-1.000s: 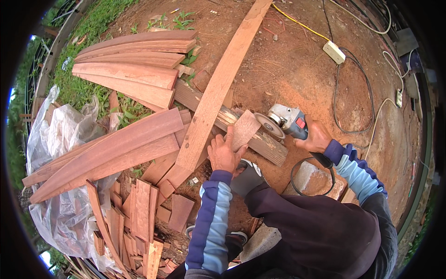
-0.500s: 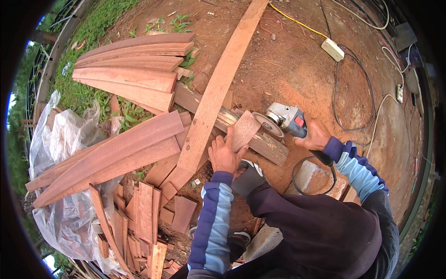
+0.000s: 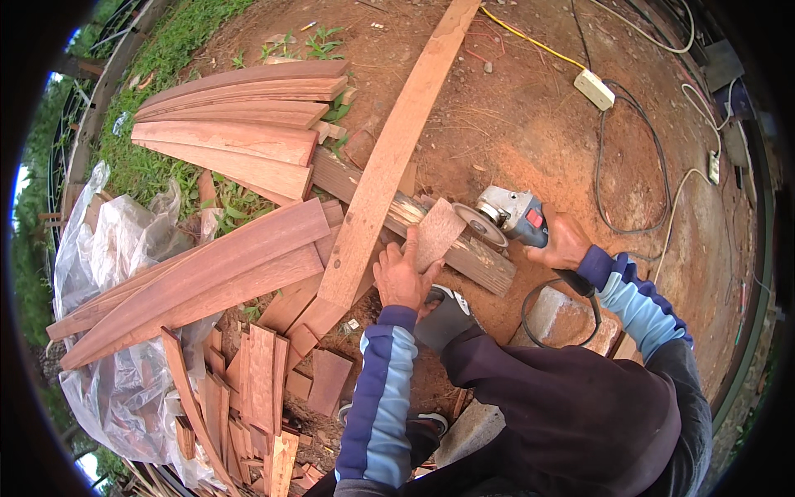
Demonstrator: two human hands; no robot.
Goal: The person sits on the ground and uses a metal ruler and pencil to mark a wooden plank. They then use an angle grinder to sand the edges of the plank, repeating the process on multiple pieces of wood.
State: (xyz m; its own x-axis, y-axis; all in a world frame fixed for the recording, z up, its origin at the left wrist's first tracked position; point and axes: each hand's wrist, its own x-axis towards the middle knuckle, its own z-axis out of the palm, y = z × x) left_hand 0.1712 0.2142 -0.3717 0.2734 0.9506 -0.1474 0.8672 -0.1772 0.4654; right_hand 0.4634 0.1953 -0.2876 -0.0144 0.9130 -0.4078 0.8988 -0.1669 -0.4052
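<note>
The small wood piece (image 3: 437, 234) is resting tilted on a weathered grey beam (image 3: 464, 253), just right of the long reddish plank (image 3: 389, 157) that is running diagonally across the ground. The person's left hand (image 3: 403, 277) is pressing on the piece's lower left edge, fingers spread and curled over it, grasping it in place. The angle grinder (image 3: 507, 217) is sitting just to the right of the piece, its disc (image 3: 474, 225) facing the piece's right edge; whether disc and wood are touching cannot be told. The right hand (image 3: 565, 244) is wrapping around the grinder's rear handle, fingers clenched on it. A black cable (image 3: 542, 311) is looping from the tool toward the person's knee.

Farther out, a stack of curved boards (image 3: 240, 124) is lying at the upper left, and more boards (image 3: 199, 282) are resting on a clear plastic sheet (image 3: 116, 248). Short offcuts (image 3: 257, 389) are piling up at the lower left. A white power socket block (image 3: 594, 89) with a yellow cord (image 3: 522, 37) is lying on the red soil at the upper right.
</note>
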